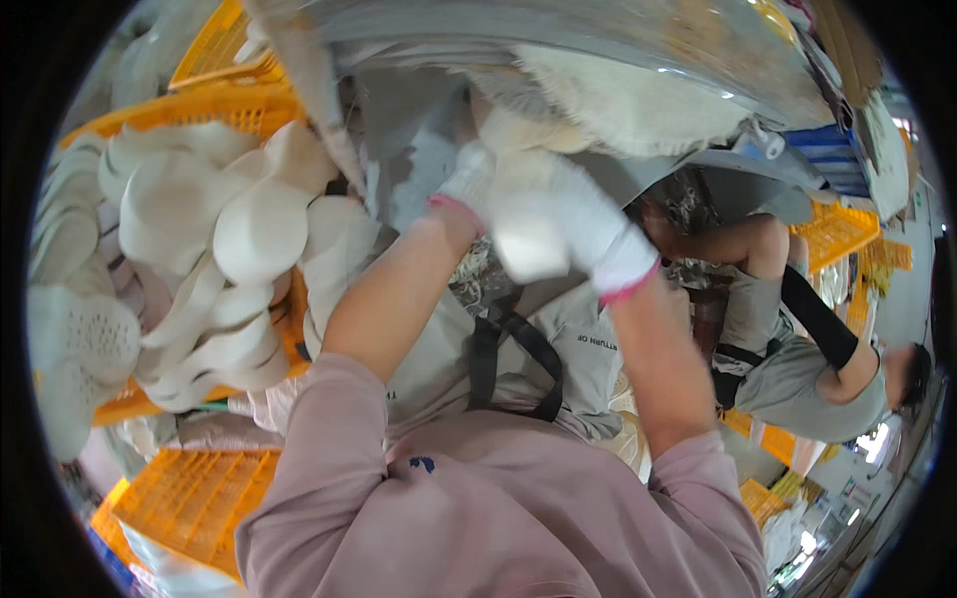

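Both my hands wear white gloves with pink cuffs and meet in front of me, blurred by motion. Between them is a white foam clog [528, 234], smeared, much like those in the basket. My right hand [593, 219] is closed on it from the right. On its other side, my left hand [469, 184] is close against the clog, its fingers too blurred to make out. Just beyond the hands, a shaggy off-white pad or wheel [618, 100] hangs under a grey housing [478, 25]. The clog's far end reaches near its fringe, and I cannot tell whether they touch.
At my left stands an orange basket [145, 404] heaped with white clogs [264, 229]. Another orange crate [199, 498] lies nearer. A bag with black straps [513, 359] covers my lap. To the right a co-worker [817, 384] sits close by, with orange crates [837, 234] behind.
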`<state>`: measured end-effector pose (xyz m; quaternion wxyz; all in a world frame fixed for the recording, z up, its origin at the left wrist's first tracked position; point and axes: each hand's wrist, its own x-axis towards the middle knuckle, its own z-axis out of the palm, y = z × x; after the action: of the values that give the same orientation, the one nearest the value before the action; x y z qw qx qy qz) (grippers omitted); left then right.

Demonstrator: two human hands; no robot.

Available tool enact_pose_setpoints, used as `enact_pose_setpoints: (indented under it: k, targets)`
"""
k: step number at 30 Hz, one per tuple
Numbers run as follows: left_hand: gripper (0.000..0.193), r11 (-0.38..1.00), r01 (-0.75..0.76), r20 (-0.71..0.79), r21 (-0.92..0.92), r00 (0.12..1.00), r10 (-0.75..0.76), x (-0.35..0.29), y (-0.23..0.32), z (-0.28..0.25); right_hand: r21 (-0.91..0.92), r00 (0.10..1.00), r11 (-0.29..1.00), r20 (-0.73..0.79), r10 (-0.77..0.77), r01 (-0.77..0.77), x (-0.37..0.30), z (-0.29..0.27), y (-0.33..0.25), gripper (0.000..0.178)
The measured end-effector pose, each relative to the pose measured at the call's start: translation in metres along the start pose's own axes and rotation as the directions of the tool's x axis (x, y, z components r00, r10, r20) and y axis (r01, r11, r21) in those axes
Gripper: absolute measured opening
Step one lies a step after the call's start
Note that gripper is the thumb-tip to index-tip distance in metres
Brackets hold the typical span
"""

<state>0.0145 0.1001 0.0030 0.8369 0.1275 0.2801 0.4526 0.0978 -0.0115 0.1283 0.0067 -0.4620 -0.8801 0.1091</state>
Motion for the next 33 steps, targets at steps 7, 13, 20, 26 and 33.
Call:
enact_pose_setpoints:
  k: [7,13,20,26,33]
  targets:
    - [0.062,0.921,0.384,0.385,-0.061,0.860,-0.333,-0.027,-0.038,-0.040,0.571,0.556,0.522,-0.134,0.820,-0.633,-0.050,0.015,-0.090,0.075]
    - [0.045,0.750,0.527,0.445,-0.399,0.827,-0.344,0.001,0.004,-0.055,0.483,0.681,0.722,-0.300,0.668,-0.496,-0.010,0.019,-0.033,0.061]
    - [0.070,0.952,0.264,0.306,-0.152,0.929,-0.208,-0.034,-0.023,-0.048,0.460,0.558,0.720,-0.456,0.693,-0.519,-0.012,0.034,-0.030,0.058]
    - [0.060,0.993,-0.117,0.075,-0.032,0.990,0.119,-0.047,-0.037,-0.029,0.614,0.630,0.693,-0.377,0.679,-0.379,0.000,0.032,-0.012,0.060]
    - [0.035,0.909,-0.264,0.198,0.321,0.958,0.208,-0.042,-0.045,-0.041,0.869,0.749,0.337,0.056,0.661,-0.363,-0.022,-0.003,-0.034,0.064]
